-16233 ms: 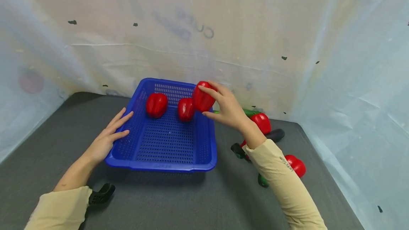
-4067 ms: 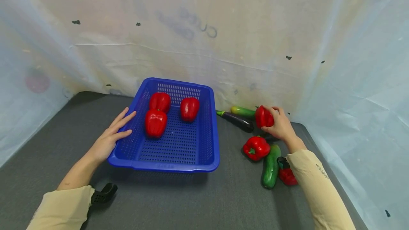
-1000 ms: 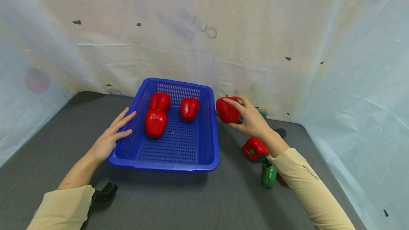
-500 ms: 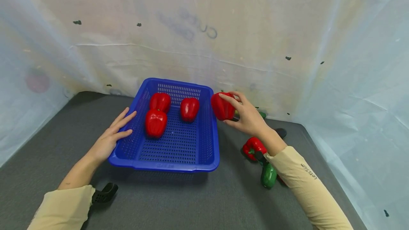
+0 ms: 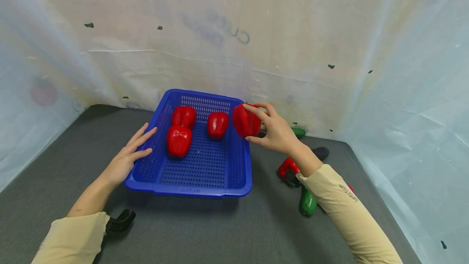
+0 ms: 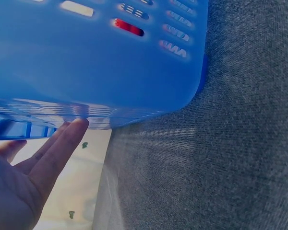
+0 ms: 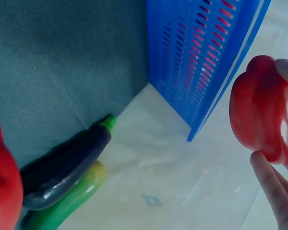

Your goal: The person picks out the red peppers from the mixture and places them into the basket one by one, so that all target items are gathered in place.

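Observation:
A blue perforated plastic basket stands on the grey table, with three red bell peppers lying toward its back and left side. My left hand rests on the basket's left rim, fingers stretched out; the left wrist view shows its fingertips at the basket wall. My right hand grips another red bell pepper between thumb and fingers, raised at the basket's right rim and overlapping it in the head view. In the right wrist view that pepper hangs beyond the basket's edge.
Right of the basket lie a red pepper, a green cucumber and a dark eggplant, partly behind my right arm. Another eggplant lies beside a yellow-green-tipped cucumber near the back. A pale plastic sheet hangs behind the table.
Since 16 s ago the basket has gained a third pepper. My right hand has taken another pepper from the right-hand group and carried it left to the rim. My left hand stays put.

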The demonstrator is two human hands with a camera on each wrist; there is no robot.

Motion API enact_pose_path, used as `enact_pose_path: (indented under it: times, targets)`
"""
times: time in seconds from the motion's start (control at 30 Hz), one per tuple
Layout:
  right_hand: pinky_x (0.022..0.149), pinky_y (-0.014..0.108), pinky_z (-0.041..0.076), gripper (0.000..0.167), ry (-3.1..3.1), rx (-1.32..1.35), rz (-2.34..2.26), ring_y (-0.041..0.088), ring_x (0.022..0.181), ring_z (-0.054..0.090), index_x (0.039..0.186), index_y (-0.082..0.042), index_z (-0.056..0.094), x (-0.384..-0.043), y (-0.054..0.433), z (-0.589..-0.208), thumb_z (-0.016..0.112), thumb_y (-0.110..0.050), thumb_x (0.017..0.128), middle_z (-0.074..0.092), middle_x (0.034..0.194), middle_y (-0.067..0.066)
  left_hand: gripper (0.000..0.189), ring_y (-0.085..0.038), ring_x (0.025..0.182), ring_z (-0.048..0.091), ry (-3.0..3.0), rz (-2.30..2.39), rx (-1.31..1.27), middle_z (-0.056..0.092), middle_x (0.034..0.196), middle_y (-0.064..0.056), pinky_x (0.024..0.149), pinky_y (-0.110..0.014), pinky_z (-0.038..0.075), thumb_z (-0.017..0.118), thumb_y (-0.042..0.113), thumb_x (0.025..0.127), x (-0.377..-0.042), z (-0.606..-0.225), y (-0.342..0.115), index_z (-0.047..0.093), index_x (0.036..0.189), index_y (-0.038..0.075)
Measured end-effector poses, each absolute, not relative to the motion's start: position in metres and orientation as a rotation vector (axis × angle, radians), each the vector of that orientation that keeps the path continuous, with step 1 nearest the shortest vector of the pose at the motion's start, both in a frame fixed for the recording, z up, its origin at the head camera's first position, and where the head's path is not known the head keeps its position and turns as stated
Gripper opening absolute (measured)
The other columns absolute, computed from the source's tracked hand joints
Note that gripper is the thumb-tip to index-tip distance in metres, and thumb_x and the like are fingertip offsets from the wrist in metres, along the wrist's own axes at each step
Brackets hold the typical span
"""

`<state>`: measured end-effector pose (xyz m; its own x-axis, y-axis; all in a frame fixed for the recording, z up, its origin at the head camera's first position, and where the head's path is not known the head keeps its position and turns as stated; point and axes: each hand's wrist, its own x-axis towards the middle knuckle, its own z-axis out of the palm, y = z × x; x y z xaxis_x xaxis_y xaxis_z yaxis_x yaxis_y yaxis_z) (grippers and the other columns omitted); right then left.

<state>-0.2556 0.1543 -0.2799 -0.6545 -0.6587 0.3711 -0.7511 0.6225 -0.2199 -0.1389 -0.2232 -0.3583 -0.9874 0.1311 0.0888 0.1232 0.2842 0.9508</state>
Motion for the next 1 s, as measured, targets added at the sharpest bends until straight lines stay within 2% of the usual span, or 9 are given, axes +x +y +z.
enact_pose_path:
  times: [0.17,0.33,0.5,0.73,1.0]
  targets:
    - [0.077,0.036,0.056,0.080,-2.609,1.165,0.569,0.024,0.102,0.061,0.147,-0.023,0.039,-0.255,0.146,-0.279,0.079,-0.030,0.078,0.040,0.141,0.011,0.055,-0.041,0.144,-0.017,2.513,1.859,0.247,-0.014,0.162,-0.003,0.103,-0.076,0.006,0.037,0.019,0.103,-0.139,-0.359,-0.224,0.016,0.154,0.011]
    - [0.077,0.034,0.055,0.080,-2.623,1.216,0.639,0.019,0.093,0.062,0.146,-0.021,0.040,-0.254,0.137,-0.278,0.079,-0.032,0.078,0.042,0.139,0.012,0.055,-0.041,0.144,-0.016,2.498,1.870,0.255,-0.014,0.162,-0.001,0.103,-0.076,0.009,0.037,0.020,0.103,-0.139,-0.359,-0.224,0.016,0.154,0.011]
    - [0.080,0.034,0.056,0.080,-2.679,1.271,0.780,0.020,0.105,0.056,0.145,-0.022,0.041,-0.252,0.128,-0.274,0.080,-0.031,0.076,0.045,0.134,0.011,0.055,-0.041,0.144,-0.015,2.493,1.876,0.259,-0.014,0.162,-0.002,0.102,-0.076,0.012,0.037,0.020,0.104,-0.138,-0.358,-0.224,0.016,0.154,0.010]
    - [0.072,0.029,0.054,0.080,-2.817,1.299,0.608,0.020,0.093,0.058,0.146,-0.025,0.041,-0.248,0.115,-0.268,0.079,-0.035,0.076,0.046,0.132,0.010,0.055,-0.041,0.144,-0.015,2.491,1.884,0.267,-0.014,0.162,-0.002,0.102,-0.075,0.013,0.037,0.020,0.104,-0.139,-0.358,-0.224,0.017,0.153,0.010]
    - [0.079,0.034,0.056,0.080,-2.963,1.292,0.451,0.023,0.105,0.057,0.146,-0.028,0.041,-0.248,0.103,-0.265,0.079,-0.035,0.076,0.045,0.133,0.010,0.055,-0.042,0.144,-0.015,2.495,1.883,0.261,-0.014,0.162,-0.004,0.101,-0.077,0.010,0.037,0.021,0.103,-0.139,-0.359,-0.223,0.017,0.153,0.011]
